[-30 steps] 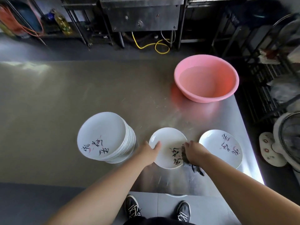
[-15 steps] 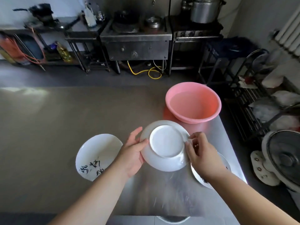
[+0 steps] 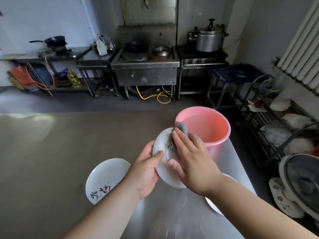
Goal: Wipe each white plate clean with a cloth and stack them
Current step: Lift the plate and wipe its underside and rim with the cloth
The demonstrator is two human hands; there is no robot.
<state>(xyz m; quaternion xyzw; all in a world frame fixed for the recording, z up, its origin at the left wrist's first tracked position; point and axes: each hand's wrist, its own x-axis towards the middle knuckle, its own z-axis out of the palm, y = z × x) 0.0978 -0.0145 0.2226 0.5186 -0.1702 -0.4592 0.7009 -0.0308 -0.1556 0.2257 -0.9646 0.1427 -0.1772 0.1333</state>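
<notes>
Plate (image 3: 162, 149) in your grip is white, held tilted above the steel table (image 3: 51, 152) with its underside toward you, just in front of the pink basin (image 3: 207, 128). Your left hand (image 3: 146, 168) curls round its left rim, thumb lying across the back. Your right hand (image 3: 191, 156) lies flat with straight fingers, pressing a grey cloth (image 3: 181, 128) against the plate; the cloth bunches out past your fingertips at the upper rim. To your left a stack of plates (image 3: 105, 176) with black lettering sits on the table; another plate (image 3: 214, 204) shows under your right forearm. Beyond the table stand a steel stove (image 3: 145, 69), a large lidded pot (image 3: 209, 40) and a wok (image 3: 55, 40); a fan (image 3: 302, 183) sits at right.
</notes>
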